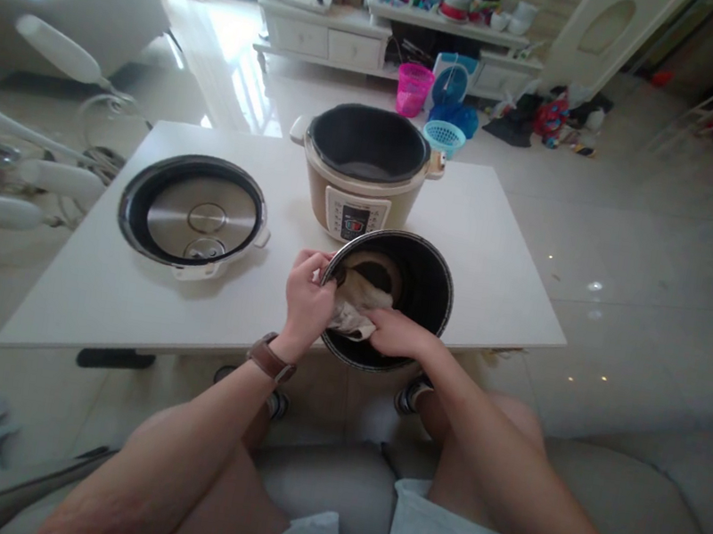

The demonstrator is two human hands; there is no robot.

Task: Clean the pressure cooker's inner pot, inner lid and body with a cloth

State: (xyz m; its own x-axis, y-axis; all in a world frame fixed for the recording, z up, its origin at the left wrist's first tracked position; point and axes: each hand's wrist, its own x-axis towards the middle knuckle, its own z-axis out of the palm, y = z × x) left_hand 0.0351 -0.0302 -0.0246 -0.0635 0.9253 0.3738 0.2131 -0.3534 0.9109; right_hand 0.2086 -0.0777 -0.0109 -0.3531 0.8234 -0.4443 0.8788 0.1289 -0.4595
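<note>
My left hand [311,296] grips the rim of a black inner pot [428,292], which is tilted with its mouth toward me at the table's front edge. Inside the pot, my right hand [397,332] holds a crumpled, pale cloth [358,299] against the left inner wall. Its fingertips are partly hidden by the cloth. Just behind the pot stands the beige electric cooker [315,184], lidless, with a dark interior and a front control panel. To the left, the cooker's lid [203,211] lies with its metal underside up.
The white table [497,271] carries the cooker and lid. White, rounded lamp-like parts [59,48] reach in from the left. Beyond the table, a pink basket [414,88] and a light blue basket [443,136] stand on the floor before a white cabinet [325,36].
</note>
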